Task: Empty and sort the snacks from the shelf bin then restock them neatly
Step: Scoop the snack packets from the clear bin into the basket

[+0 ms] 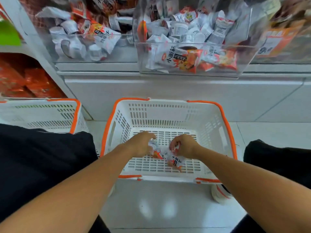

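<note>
**Both hands in the basket on a shop floor**

A second white basket point(50, 113) stands far left on the pale tiled floor point(269, 132). In the centre basket point(168, 111), the left hand point(141, 144) has its fingers curled on a snack packet point(154, 147); the right hand point(183, 146) pinches another packet point(175, 159). Above, clear shelf bins point(188, 64) hold jumbled snacks against a white shelf base point(168, 93).
</note>
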Tool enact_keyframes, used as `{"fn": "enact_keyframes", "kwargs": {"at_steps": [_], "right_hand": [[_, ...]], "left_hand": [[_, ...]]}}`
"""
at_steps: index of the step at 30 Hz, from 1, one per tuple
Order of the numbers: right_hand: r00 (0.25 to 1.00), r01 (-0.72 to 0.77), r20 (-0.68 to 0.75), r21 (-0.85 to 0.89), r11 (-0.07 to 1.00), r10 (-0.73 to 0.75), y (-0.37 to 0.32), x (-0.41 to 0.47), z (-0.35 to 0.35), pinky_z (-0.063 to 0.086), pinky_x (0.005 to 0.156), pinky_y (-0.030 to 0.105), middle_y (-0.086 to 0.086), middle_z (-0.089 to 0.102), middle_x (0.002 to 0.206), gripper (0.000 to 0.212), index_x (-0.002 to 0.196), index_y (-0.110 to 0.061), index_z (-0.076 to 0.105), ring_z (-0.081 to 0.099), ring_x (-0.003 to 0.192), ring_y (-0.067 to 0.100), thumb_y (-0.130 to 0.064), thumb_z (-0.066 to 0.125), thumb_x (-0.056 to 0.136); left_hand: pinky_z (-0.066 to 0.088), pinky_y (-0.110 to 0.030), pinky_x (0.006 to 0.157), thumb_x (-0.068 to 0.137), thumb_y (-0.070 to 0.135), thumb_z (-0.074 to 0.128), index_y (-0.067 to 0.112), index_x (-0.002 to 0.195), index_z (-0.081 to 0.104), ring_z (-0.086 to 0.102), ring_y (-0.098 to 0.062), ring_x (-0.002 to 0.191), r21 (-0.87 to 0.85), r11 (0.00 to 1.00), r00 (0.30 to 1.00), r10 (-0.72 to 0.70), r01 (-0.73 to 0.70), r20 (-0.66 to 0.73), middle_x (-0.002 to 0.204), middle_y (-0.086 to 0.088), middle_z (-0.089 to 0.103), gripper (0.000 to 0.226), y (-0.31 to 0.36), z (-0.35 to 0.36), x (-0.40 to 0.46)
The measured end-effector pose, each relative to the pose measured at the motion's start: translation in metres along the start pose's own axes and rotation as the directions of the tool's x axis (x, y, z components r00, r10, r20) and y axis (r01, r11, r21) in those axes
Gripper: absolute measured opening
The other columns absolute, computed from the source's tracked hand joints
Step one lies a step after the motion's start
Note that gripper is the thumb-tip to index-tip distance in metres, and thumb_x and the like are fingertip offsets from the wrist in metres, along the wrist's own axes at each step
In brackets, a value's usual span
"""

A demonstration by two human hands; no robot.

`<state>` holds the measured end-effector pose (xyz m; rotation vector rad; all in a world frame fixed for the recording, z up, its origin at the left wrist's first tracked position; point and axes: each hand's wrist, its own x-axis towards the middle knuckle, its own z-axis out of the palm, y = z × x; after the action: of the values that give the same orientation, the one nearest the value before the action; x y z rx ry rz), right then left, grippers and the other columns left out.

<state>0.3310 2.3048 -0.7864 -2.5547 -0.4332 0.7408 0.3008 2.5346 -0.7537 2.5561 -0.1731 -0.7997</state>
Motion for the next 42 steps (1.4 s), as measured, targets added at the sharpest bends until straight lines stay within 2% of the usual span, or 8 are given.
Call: {"fn": "enact_keyframes", "kwargs": {"at_steps": [7, 13, 17, 22, 29, 34, 37, 42], "right_hand": [[0.961, -0.038, 0.277, 0.173, 0.984, -0.012, -0.056, 0.003, -0.111, 0.051, 0.071, 0.025, 0.021, 0.063, 0.106, 0.025, 0.106, -0.01, 0.071, 0.057, 0.089, 0.024, 0.003, 0.053, 0.094], [0.971, 0.223, 0.072, 0.051, 0.974, -0.226, -0.135, -0.064, -0.293, 0.06, 0.069, 0.029, 0.007, 0.071, 0.097, 0.015, 0.108, -0.006, 0.071, 0.07, 0.078, 0.014, -0.009, 0.061, 0.097], [0.801, 0.045, -0.539, -0.381, 0.923, -0.261, -0.131, -0.078, -0.37, 0.047, 0.077, 0.026, -0.001, 0.07, 0.105, 0.033, 0.113, -0.018, 0.069, 0.066, 0.092, 0.018, -0.034, 0.076, 0.085], [0.921, -0.249, -0.375, -0.353, 0.902, 0.107, -0.103, -0.017, -0.374, 0.039, 0.106, 0.035, 0.008, 0.047, 0.149, 0.106, 0.151, -0.017, 0.034, 0.046, 0.133, 0.03, -0.056, 0.085, 0.067], [0.925, -0.31, -0.32, -0.322, 0.894, 0.206, -0.095, 0.056, -0.362, 0.044, 0.106, 0.053, 0.012, 0.034, 0.154, 0.138, 0.156, -0.027, 0.012, 0.041, 0.136, 0.037, -0.056, 0.092, 0.047], [0.894, -0.288, -0.428, -0.325, 0.901, 0.131, -0.091, 0.057, -0.355, 0.056, 0.069, 0.038, 0.009, 0.06, 0.114, 0.061, 0.111, -0.017, 0.058, 0.062, 0.096, 0.028, -0.038, 0.087, 0.063], [0.927, -0.2, -0.361, -0.243, 0.949, 0.103, -0.089, 0.049, -0.36, 0.061, 0.059, 0.042, 0.007, 0.062, 0.106, 0.054, 0.114, -0.019, 0.061, 0.065, 0.074, 0.025, -0.031, 0.087, 0.068], [0.909, -0.116, -0.415, -0.31, 0.944, -0.025, -0.092, 0.054, -0.347, 0.057, 0.084, 0.043, 0.009, 0.064, 0.111, 0.05, 0.113, -0.023, 0.069, 0.057, 0.105, 0.029, -0.031, 0.087, 0.067]], "left_hand": [[0.055, -0.032, 0.082, 0.094, 0.022, 0.067, 0.019, 0.096, 0.074, 0.066, -0.008, 0.084, -0.065, 0.964, 0.913, 0.22, -0.257, -0.343, 0.09, 0.007, 0.071, 0.008, 0.066, -0.099, -0.002], [0.054, -0.022, 0.067, 0.089, 0.03, 0.071, 0.019, 0.088, 0.072, 0.067, -0.01, 0.071, 0.048, 0.831, 0.514, 0.387, -0.554, -0.766, 0.078, 0.007, 0.072, 0.011, 0.157, -0.256, -0.052], [0.044, -0.036, 0.101, 0.082, 0.061, 0.067, 0.028, 0.14, 0.048, 0.053, -0.022, 0.122, 0.392, 0.9, 0.733, 0.397, -0.192, -0.552, 0.137, -0.001, 0.054, 0.07, 0.176, -0.312, -0.023], [0.025, -0.04, 0.12, 0.071, 0.078, 0.064, 0.033, 0.155, 0.024, 0.025, -0.024, 0.148, 0.364, 0.926, 0.972, 0.165, -0.095, -0.165, 0.164, 0.002, 0.021, 0.104, 0.192, -0.307, 0.043], [0.056, -0.038, 0.088, 0.052, 0.069, 0.079, 0.045, 0.131, 0.046, 0.06, -0.029, 0.116, 0.396, 0.915, 0.972, 0.157, -0.077, -0.174, 0.136, -0.006, 0.057, 0.089, 0.184, -0.311, 0.07], [0.052, -0.042, 0.089, 0.064, 0.064, 0.071, 0.033, 0.112, 0.063, 0.059, -0.02, 0.1, 0.441, 0.88, 0.916, 0.313, -0.179, -0.252, 0.109, 0.003, 0.061, 0.057, 0.172, -0.317, 0.064], [0.049, -0.041, 0.093, 0.069, 0.059, 0.07, 0.03, 0.105, 0.069, 0.056, -0.018, 0.104, 0.453, 0.863, 0.882, 0.376, -0.223, -0.282, 0.108, 0.003, 0.064, 0.047, 0.164, -0.318, 0.061], [0.051, -0.037, 0.086, 0.067, 0.049, 0.077, 0.028, 0.108, 0.068, 0.053, -0.017, 0.099, 0.588, 0.772, 0.862, 0.448, -0.24, -0.237, 0.1, 0.006, 0.055, 0.047, 0.165, -0.316, 0.061]]}}
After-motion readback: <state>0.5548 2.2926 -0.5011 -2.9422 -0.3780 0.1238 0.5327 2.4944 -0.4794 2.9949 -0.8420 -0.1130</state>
